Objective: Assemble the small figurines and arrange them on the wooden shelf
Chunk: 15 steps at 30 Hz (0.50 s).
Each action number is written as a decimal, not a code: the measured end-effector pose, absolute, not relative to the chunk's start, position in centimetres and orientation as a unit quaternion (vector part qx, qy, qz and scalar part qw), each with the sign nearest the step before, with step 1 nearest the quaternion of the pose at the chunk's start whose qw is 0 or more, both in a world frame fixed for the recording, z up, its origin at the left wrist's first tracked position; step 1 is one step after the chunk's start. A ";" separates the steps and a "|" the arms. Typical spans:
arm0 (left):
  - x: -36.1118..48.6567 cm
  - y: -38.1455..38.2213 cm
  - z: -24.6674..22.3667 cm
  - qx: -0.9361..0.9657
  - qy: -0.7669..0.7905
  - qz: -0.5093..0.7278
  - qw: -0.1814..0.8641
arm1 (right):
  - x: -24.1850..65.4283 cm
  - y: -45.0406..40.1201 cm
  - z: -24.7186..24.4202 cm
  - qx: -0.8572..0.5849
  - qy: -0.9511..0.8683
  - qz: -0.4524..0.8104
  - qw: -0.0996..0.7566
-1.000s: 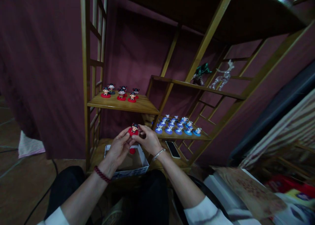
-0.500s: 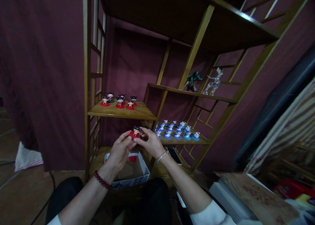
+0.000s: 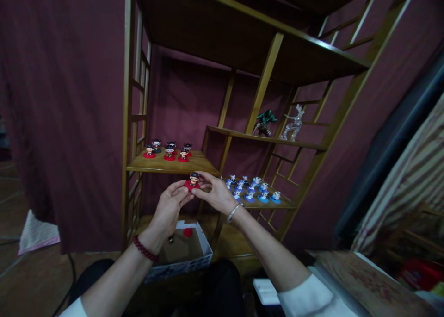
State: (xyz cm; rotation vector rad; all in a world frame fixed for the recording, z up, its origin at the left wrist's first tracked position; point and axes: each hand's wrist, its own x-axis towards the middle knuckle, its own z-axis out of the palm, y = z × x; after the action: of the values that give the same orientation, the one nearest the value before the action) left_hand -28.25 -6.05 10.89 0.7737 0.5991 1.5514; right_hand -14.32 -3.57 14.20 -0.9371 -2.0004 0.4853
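Note:
Between my hands is a small figurine (image 3: 194,180) with dark hair buns and a red round base, held upright. My left hand (image 3: 170,205) pinches the base from the left, and my right hand (image 3: 214,193) grips it from the right. Just beyond, several similar figurines (image 3: 169,152) stand on the left wooden shelf (image 3: 163,165). Below my hands an open cardboard box (image 3: 199,251) contains a red round piece (image 3: 188,233) and a small dark item (image 3: 170,239), partly hidden by my left wrist.
Several blue and purple figurines (image 3: 249,195) stand on the lower right shelf. Above them, a green figure (image 3: 265,121) and a clear deer figurine (image 3: 293,123) occupy a middle shelf. Wooden posts (image 3: 266,83) divide the cabinet. A flat carton (image 3: 357,275) lies at the lower right.
Both hands keep hold of the figurine, which is slightly higher relative to the left shelf. The view has shifted, so the cabinet appears lower. The dark item in the box has come into sight.

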 end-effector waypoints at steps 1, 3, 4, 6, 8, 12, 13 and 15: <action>-28.3 -6.1 11.2 0.342 0.258 0.672 0.604 | -14.4 -3.5 14.4 -0.374 -0.801 0.189 0.427; -28.6 -6.2 11.5 0.357 0.260 0.670 0.596 | -14.6 -3.4 14.9 -0.377 -0.801 0.180 0.428; -28.8 -6.3 11.6 0.365 0.264 0.669 0.592 | -14.7 -3.3 15.2 -0.379 -0.801 0.178 0.428; -29.0 -6.5 11.6 0.376 0.280 0.667 0.579 | -14.8 -3.1 15.6 -0.379 -0.800 0.177 0.430; -29.3 -6.9 11.8 0.389 0.294 0.667 0.563 | -15.0 -2.6 16.1 -0.379 -0.797 0.181 0.433; -29.6 -8.9 14.0 0.477 0.253 0.630 0.558 | -15.3 -1.0 16.8 -0.382 -0.791 0.191 0.439; -29.8 -9.6 14.6 0.511 0.228 0.608 0.564 | -15.3 -0.6 16.9 -0.381 -0.789 0.194 0.440; -30.4 -11.3 15.0 0.581 0.163 0.557 0.570 | -15.5 0.2 17.2 -0.380 -0.788 0.202 0.440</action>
State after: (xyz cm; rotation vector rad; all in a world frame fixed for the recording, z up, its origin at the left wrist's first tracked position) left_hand -30.39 -11.27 15.00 1.3648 0.3815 1.3085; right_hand -15.46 0.24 17.17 -0.9445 -1.9566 0.5004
